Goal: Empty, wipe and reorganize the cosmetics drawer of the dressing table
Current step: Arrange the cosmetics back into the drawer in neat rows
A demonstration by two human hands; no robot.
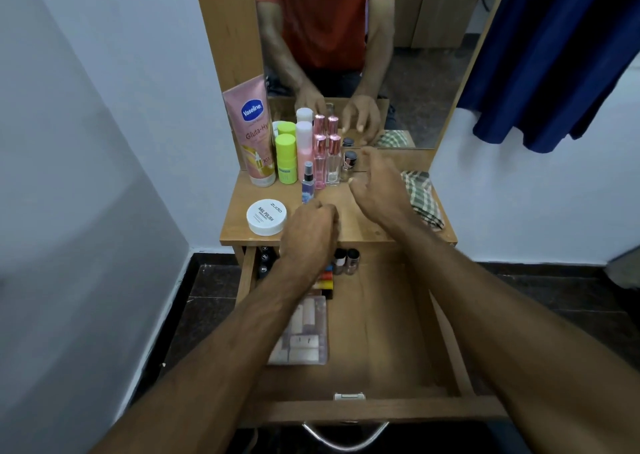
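**Head view: both your hands over the table, drawer pulled out**

Head view shows your left hand (308,232) over the front edge of the table (349,218), fingers curled in. You cannot tell if it holds anything. Your right hand (377,183) floats near the small bottles, fingers loosely bent, holding nothing. The drawer (381,318) is pulled open below. A clear box of small tubes (304,336) lies on its left side, with nail polish bottles (346,259) at the back. On the table stand a pink Vaseline tube (252,131), a white nail polish remover tub (266,217) and a checked cloth (422,197).
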